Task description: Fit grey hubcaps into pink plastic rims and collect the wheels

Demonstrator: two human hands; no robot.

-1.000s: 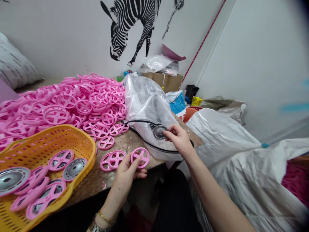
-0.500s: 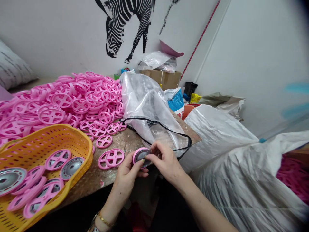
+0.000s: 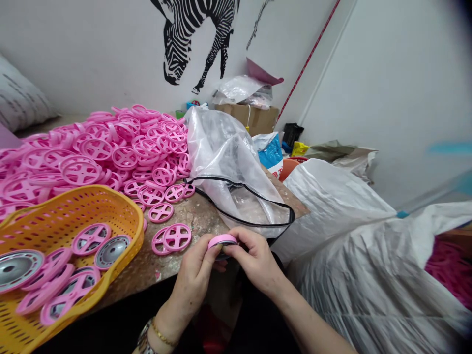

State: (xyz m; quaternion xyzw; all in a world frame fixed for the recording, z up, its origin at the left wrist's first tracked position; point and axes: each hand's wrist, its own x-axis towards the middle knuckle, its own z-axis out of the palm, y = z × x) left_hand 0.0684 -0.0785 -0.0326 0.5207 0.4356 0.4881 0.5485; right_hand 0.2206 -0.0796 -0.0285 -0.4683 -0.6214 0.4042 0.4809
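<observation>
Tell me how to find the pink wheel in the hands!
Start at the big pink pile on the table. Just right of the yellow basket, find the left hand and right hand. The wheel between them shows its edge, held up, not lying with the others.

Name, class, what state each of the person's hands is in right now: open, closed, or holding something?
Left hand: closed, holding a pink plastic wheel by its rim.
Right hand: closed, holding the same wheel from the other side.
</observation>
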